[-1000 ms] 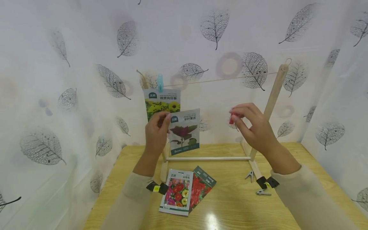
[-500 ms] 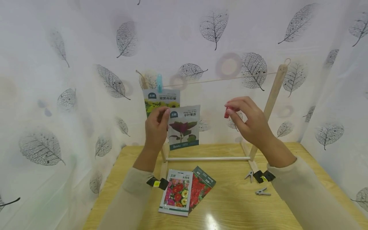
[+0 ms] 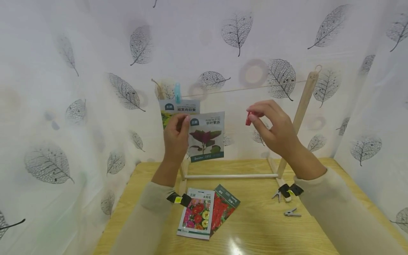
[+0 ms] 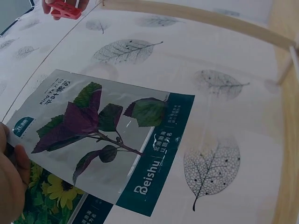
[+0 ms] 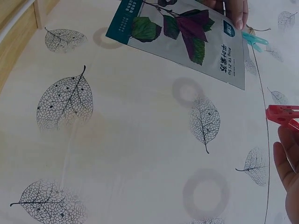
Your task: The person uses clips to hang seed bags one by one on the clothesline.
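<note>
My left hand (image 3: 176,136) pinches a seed packet (image 3: 207,136) with a purple-leaved plant by its upper left edge, just below the string (image 3: 236,90). In the left wrist view the same packet (image 4: 100,123) fills the middle, with the thumb at its corner. My right hand (image 3: 277,127) pinches a red clothespin (image 3: 248,118) between thumb and fingers, to the right of the packet. The right wrist view shows the red clothespin (image 5: 280,114) beside the string. Behind my left hand a sunflower packet (image 3: 188,103) hangs from the string by a blue clothespin (image 3: 177,93), partly hidden.
A wooden frame (image 3: 301,113) with a lower bar (image 3: 231,176) carries the string. Two seed packets overlap on the table, one with mixed flowers (image 3: 196,214) over one with red flowers (image 3: 223,209). Grey clothespins, one in front (image 3: 292,212), lie by the frame's right foot.
My left hand has raised the purple-leaved packet toward the string and slightly right. My right hand has moved up and left with the red clothespin, closer to the packet.
</note>
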